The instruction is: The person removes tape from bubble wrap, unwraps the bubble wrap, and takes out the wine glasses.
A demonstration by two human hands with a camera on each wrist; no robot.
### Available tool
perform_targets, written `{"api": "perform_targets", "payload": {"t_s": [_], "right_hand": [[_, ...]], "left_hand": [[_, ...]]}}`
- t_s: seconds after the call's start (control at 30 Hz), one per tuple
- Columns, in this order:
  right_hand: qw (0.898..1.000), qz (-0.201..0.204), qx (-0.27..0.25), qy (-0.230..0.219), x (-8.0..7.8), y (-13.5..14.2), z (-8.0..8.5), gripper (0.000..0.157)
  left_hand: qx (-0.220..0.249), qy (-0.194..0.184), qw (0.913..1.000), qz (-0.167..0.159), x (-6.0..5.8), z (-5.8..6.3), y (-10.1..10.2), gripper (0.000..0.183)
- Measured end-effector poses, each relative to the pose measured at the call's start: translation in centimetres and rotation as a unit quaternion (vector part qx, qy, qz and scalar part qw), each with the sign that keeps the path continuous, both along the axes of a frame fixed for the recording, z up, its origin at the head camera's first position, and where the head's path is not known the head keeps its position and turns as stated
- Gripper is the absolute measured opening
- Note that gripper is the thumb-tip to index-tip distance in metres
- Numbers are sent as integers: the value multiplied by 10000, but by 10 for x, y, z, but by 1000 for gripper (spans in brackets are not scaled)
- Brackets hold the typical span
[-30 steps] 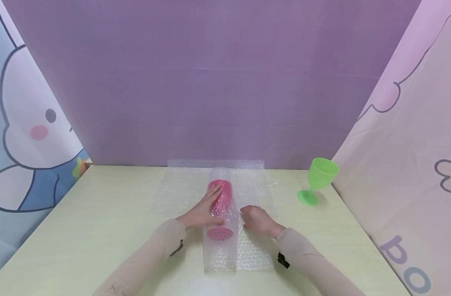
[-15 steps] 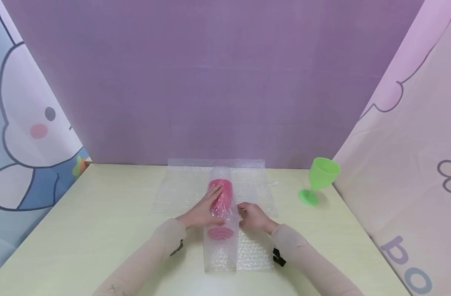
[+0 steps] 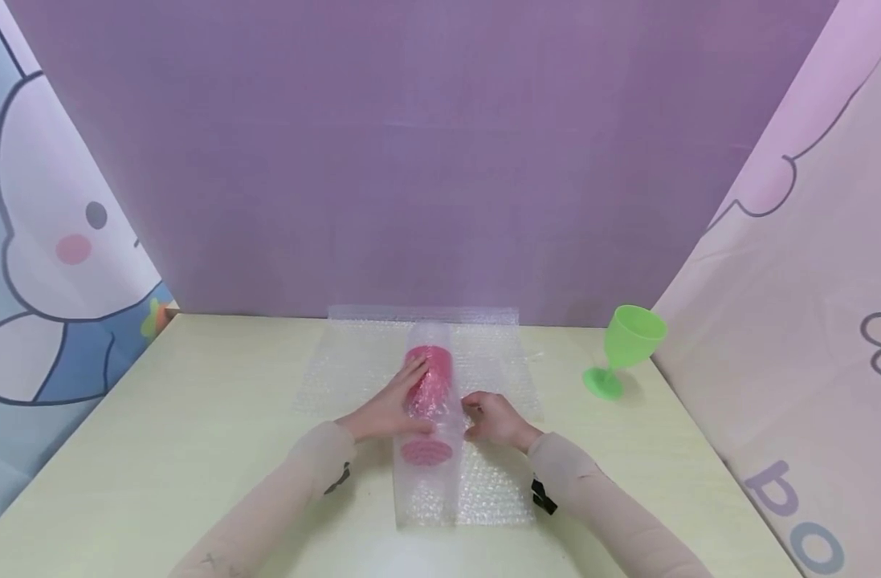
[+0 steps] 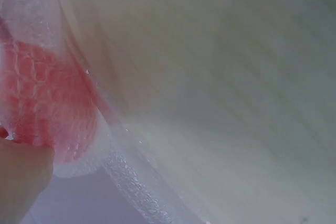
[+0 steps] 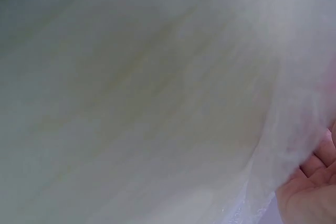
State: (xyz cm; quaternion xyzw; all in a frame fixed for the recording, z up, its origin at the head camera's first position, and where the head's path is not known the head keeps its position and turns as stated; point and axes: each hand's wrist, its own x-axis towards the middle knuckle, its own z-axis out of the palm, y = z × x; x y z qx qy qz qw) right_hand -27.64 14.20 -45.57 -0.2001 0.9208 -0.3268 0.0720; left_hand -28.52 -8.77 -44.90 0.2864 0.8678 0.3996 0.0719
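Observation:
A pink goblet (image 3: 434,389) lies on its side under layers of clear bubble wrap (image 3: 498,482), its round base (image 3: 427,453) towards the person. My left hand (image 3: 385,409) rests across the wrapped goblet from the left, fingers spread over the cup and thumb near the stem. In the left wrist view, part of this hand (image 4: 23,174) shows against the pink surface. At the right edge of the roll, my right hand (image 3: 499,421) pinches the wrap with curled fingers. The right wrist view shows this hand (image 5: 312,187) against the plastic; its fingertips are partly hidden.
A green goblet (image 3: 631,337) stands upright at the back right of the pale table (image 3: 216,385). The flat part of the wrap spreads to both sides and reaches the table's back edge. A purple backdrop (image 3: 426,160) and printed cloths close off the back and sides.
My right hand has moved slightly left, up to the edge of the roll. The left hand stays on the wrapped goblet, and the roll looks almost the same.

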Motion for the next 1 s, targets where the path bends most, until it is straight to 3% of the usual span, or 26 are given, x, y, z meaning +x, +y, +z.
{"api": "perform_targets", "payload": {"t_s": [0.37, 0.73, 1.0], "right_hand": [[9995, 43, 197, 240, 1, 0, 1, 49], [9988, 246, 341, 234, 0, -2, 1, 48], [9995, 146, 237, 145, 2, -2, -2, 48]], "left_hand": [[326, -235, 9991, 166, -1, -4, -19, 111], [294, -328, 9984, 365, 3, -3, -42, 108], [442, -585, 9962, 477, 9, 0, -51, 104]]}}
